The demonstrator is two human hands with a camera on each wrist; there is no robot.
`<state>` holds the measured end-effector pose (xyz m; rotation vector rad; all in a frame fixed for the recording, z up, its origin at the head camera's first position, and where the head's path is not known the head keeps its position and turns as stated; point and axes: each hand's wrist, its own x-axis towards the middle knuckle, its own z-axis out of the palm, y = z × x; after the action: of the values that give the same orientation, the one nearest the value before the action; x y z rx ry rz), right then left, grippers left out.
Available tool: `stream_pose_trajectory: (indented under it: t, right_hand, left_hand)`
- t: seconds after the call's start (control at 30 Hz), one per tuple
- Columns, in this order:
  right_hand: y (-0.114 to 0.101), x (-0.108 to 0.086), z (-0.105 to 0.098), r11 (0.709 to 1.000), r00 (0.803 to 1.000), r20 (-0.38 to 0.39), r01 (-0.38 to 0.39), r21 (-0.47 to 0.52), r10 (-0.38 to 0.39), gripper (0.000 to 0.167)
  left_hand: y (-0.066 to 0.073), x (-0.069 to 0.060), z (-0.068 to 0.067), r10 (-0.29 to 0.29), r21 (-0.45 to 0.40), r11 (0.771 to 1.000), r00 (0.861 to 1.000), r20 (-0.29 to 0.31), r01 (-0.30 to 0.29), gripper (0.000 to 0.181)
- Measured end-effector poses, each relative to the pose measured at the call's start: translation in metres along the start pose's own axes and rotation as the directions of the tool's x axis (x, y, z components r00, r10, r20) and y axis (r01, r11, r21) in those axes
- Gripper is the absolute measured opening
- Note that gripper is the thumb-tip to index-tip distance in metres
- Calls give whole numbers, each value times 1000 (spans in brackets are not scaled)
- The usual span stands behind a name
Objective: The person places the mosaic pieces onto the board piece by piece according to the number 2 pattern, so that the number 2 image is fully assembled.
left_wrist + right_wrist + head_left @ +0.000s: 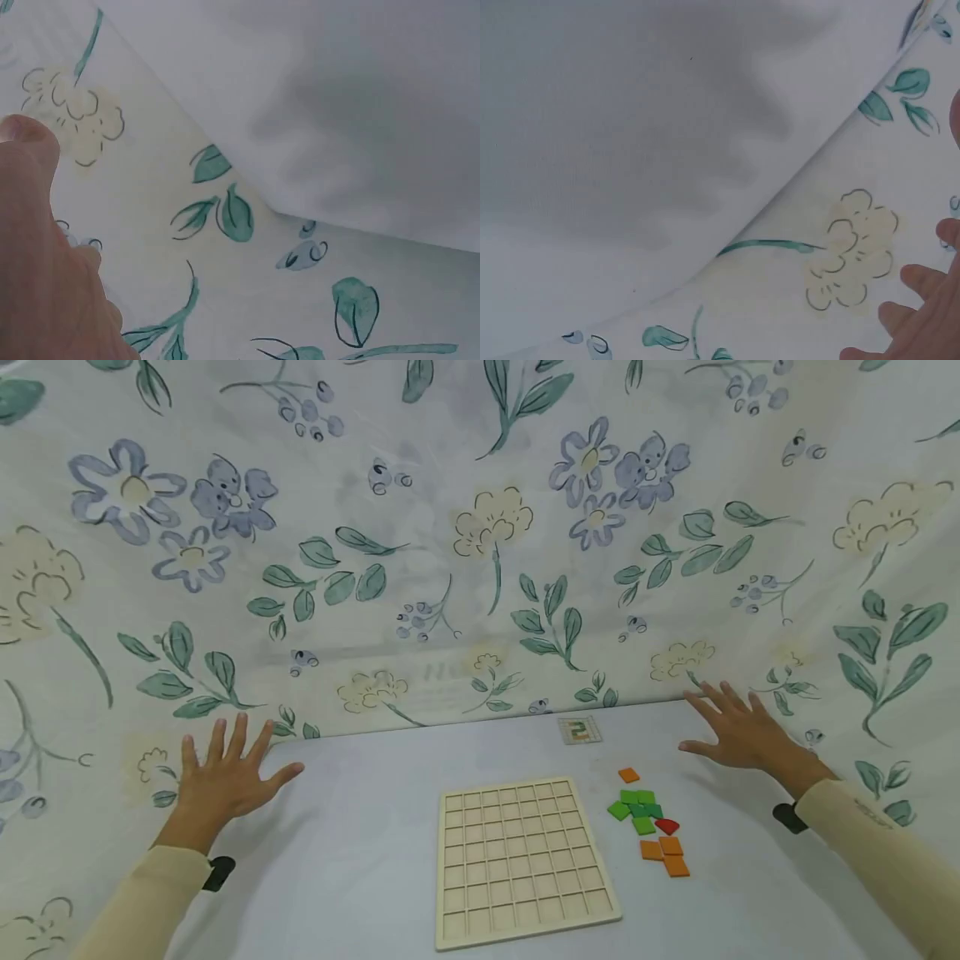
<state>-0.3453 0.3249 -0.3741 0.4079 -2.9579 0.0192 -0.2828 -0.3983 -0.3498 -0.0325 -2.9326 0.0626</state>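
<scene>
Both the left hand (225, 782), lower left of the head view, and the right hand (742, 735), right of centre, spread their fingers, holding nothing. The gridded board (528, 865) lies lower centre, coloured tiles (643, 826) just to its right; these probably want pinching by their edges.

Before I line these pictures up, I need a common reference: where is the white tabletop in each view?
Head: the white tabletop spreads across the lower middle.
Left wrist: the white tabletop fills the upper right.
Right wrist: the white tabletop fills the upper left.
Shared landmark: the flowered cloth bordering it.
</scene>
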Motion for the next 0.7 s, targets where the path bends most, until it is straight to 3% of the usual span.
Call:
stream_pose_trajectory:
  t: [0.27, 0.5, 0.7]
  right_hand:
    - [-12, 0, 5, 994, 978, -182, 111, 24, -105, 75]
    - [-31, -1, 7, 979, 985, -114, 147, 140, -132, 70]
    - [-46, -2, 6, 966, 977, -134, 188, 179, -166, 64]
  left_hand:
    - [25, -2, -1, 61, -11, 998, 997, 39, -60, 104]
    - [50, -5, -3, 107, 34, 993, 993, 45, -109, 102]
    - [66, -4, -5, 175, 56, 983, 985, -4, -175, 91]
